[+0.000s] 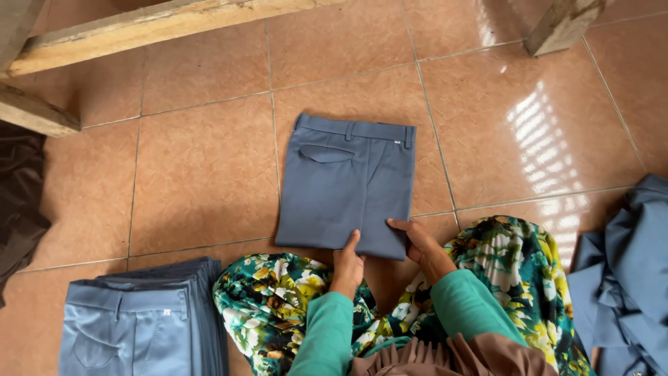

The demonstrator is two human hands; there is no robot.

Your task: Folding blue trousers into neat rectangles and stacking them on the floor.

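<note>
The folded blue-grey trousers point(346, 184) lie flat on the tiled floor point(202, 167), at 12 o'clock from the knees. The left hand point(347, 268) presses 1 extended finger on their near edge; the right hand point(421, 244) rests open-fingered on the near corner. A stack of folded trousers point(142, 324) sits at 8 o'clock, loose blue garments point(626, 278) at 3 o'clock.

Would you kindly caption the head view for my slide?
Both hands, left hand and right hand, press folded blue-grey trousers on the tiled floor.

Teal green sleeves point(327, 327), floral skirt point(278, 292)
</note>
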